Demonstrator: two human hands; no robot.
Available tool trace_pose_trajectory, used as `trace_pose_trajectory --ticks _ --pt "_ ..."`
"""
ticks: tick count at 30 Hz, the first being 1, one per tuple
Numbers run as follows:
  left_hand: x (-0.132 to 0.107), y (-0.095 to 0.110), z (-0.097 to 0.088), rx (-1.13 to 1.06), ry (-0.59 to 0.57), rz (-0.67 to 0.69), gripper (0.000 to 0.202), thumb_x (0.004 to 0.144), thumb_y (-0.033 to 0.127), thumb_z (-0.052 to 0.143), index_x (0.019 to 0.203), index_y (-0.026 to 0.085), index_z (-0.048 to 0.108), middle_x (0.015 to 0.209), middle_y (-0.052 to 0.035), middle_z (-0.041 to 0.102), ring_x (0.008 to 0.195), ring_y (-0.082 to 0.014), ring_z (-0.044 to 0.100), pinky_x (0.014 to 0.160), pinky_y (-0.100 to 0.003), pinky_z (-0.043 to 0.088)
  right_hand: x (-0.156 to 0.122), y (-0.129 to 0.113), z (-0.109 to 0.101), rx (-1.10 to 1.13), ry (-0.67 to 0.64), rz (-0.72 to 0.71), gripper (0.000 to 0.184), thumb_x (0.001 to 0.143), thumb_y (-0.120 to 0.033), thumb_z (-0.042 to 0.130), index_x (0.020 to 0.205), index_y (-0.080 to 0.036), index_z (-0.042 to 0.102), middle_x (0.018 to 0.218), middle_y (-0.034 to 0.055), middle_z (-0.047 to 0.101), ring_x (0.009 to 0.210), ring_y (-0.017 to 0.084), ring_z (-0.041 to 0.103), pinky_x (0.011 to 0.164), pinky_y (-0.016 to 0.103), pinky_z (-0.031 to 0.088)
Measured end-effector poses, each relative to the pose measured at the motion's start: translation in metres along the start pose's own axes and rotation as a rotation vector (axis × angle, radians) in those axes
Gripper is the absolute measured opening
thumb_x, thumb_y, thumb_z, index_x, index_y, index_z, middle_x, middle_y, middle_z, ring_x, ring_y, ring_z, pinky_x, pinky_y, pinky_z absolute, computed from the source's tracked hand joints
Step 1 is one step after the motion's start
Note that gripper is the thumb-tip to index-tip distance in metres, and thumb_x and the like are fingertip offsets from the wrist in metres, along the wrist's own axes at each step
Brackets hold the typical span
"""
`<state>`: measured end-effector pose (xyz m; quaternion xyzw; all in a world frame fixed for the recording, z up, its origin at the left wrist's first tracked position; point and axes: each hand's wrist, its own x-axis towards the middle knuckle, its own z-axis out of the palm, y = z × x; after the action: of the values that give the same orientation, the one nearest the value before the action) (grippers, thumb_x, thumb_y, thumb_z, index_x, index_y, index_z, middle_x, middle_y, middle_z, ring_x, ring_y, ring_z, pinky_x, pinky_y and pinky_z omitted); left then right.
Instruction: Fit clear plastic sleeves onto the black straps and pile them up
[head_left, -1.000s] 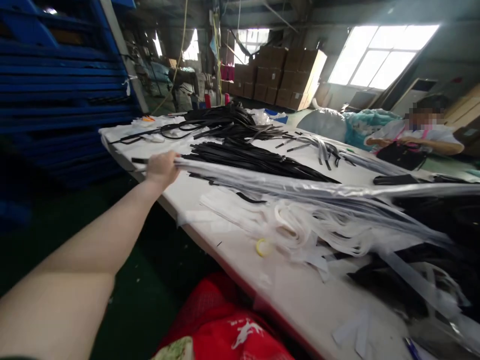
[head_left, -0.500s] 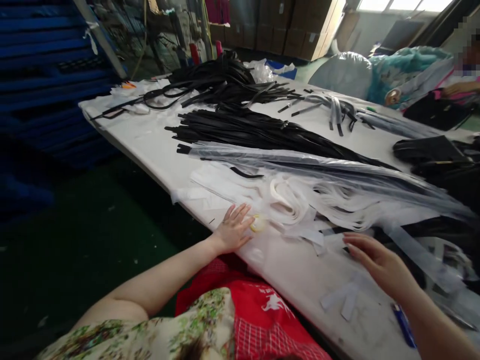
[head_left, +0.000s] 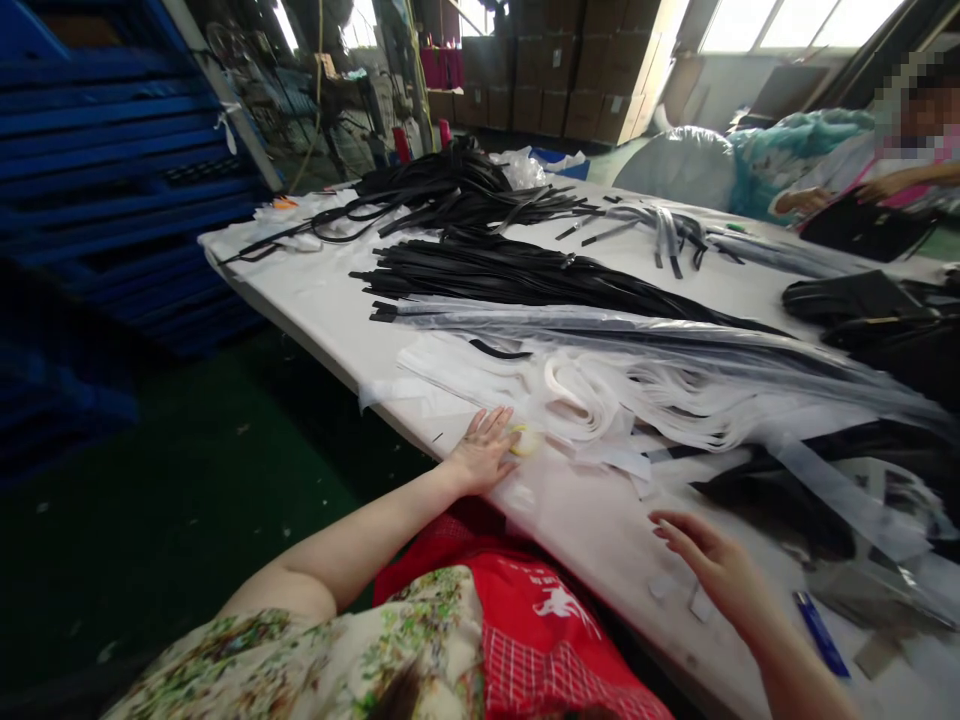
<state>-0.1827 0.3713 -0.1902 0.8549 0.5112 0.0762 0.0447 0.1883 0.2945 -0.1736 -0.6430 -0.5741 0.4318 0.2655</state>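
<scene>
My left hand [head_left: 484,452] lies flat and open on the white table [head_left: 315,300], its fingertips touching a small yellow tape roll [head_left: 523,440]. My right hand [head_left: 712,568] hovers open just over the table near the front edge, beside small white paper scraps [head_left: 679,594]. Between the two hands spreads a heap of white strips [head_left: 600,400]. Behind it lies a long bundle in clear plastic [head_left: 600,325], and beyond that a pile of black straps [head_left: 525,275].
A blue pen [head_left: 820,633] lies right of my right hand. More black straps [head_left: 450,190] sit at the far end. Another person [head_left: 885,170] works at the far right with a black bag. Blue pallets [head_left: 112,170] stand left; cardboard boxes [head_left: 555,70] behind.
My left hand let go of the plastic-wrapped bundle and came back flat beside the yellow roll. My right hand entered and has since drawn nearer the front edge.
</scene>
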Motion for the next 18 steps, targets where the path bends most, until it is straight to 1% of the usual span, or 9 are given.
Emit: trace_pose_trajectory --ticks 2,4,6,8,9,11,13,16,18 --pt "-0.002 0.002 -0.004 -0.015 0.005 -0.021 0.056 0.088 0.045 0.058 0.137 0.021 0.052 0.157 -0.0165 0.028 0.146 -0.0314 0.022 0.119 -0.051 0.014 0.007 -0.012 0.032 0.077 -0.062 -0.029 0.048 0.079 -0.059 0.061 0.103 -0.020 0.071 0.107 0.0122 0.072 0.095 0.027 0.070 0.085 0.039 0.056" --pt "-0.007 0.004 -0.008 -0.030 0.021 -0.041 0.058 0.086 0.042 0.060 0.139 0.020 0.049 0.157 -0.0169 0.027 0.145 -0.0323 0.023 0.119 -0.051 0.016 0.017 -0.028 0.067 0.146 -0.111 -0.065 0.047 0.080 -0.057 0.061 0.106 -0.019 0.069 0.107 0.0124 0.071 0.088 0.026 0.071 0.077 0.038 0.057" --pt "-0.013 0.006 -0.012 -0.044 0.052 -0.048 0.059 0.086 0.041 0.061 0.140 0.019 0.048 0.157 -0.0165 0.027 0.145 -0.0324 0.023 0.119 -0.050 0.017 0.031 -0.046 0.097 0.161 -0.128 -0.090 0.048 0.079 -0.055 0.061 0.108 -0.018 0.068 0.103 0.0120 0.071 0.074 0.023 0.070 0.067 0.036 0.057" --pt "-0.022 0.007 -0.016 -0.064 0.086 -0.045 0.059 0.087 0.041 0.059 0.140 0.018 0.047 0.156 -0.0164 0.029 0.145 -0.0320 0.024 0.119 -0.049 0.020 0.047 -0.061 0.122 0.103 -0.109 -0.112 0.045 0.078 -0.053 0.062 0.105 -0.018 0.068 0.094 0.0105 0.072 0.062 0.020 0.066 0.061 0.034 0.053" --pt "-0.026 0.006 -0.018 -0.082 0.099 -0.041 0.059 0.087 0.041 0.059 0.140 0.017 0.046 0.155 -0.0168 0.031 0.144 -0.0319 0.025 0.119 -0.049 0.022 0.054 -0.067 0.131 0.055 -0.083 -0.125 0.040 0.078 -0.051 0.063 0.099 -0.018 0.070 0.088 0.0093 0.072 0.060 0.019 0.064 0.060 0.033 0.051" --pt "-0.035 0.005 -0.021 -0.144 0.122 -0.040 0.058 0.088 0.041 0.057 0.139 0.015 0.046 0.153 -0.0182 0.035 0.143 -0.0318 0.029 0.117 -0.050 0.027 0.064 -0.076 0.145 -0.032 -0.022 -0.153 0.030 0.076 -0.049 0.064 0.077 -0.019 0.069 0.073 0.0073 0.070 0.060 0.019 0.060 0.061 0.032 0.047" --pt "-0.043 0.003 -0.026 -0.255 0.147 -0.061 0.055 0.089 0.041 0.055 0.136 0.013 0.047 0.147 -0.0192 0.042 0.139 -0.0311 0.036 0.114 -0.050 0.032 0.067 -0.084 0.154 -0.044 -0.008 -0.180 0.031 0.075 -0.047 0.063 0.060 -0.019 0.062 0.062 0.0052 0.065 0.059 0.019 0.056 0.059 0.030 0.044" --pt "-0.048 0.004 -0.034 -0.552 0.150 -0.163 0.048 0.090 0.046 0.051 0.121 0.012 0.060 0.127 -0.0183 0.060 0.123 -0.0313 0.052 0.108 -0.047 0.039 0.055 -0.098 0.164 0.143 -0.123 -0.188 0.035 0.078 -0.048 0.060 0.059 -0.019 0.059 0.054 0.0006 0.057 0.050 0.014 0.048 0.051 0.027 0.037" --pt "-0.046 0.008 -0.039 -0.911 0.041 -0.283 0.052 0.089 0.058 0.047 0.099 0.012 0.068 0.104 -0.0151 0.069 0.104 -0.0303 0.062 0.096 -0.044 0.047 0.041 -0.110 0.171 0.304 -0.208 -0.181 0.036 0.080 -0.050 0.060 0.064 -0.018 0.060 0.052 -0.0018 0.053 0.046 0.011 0.042 0.047 0.025 0.033"
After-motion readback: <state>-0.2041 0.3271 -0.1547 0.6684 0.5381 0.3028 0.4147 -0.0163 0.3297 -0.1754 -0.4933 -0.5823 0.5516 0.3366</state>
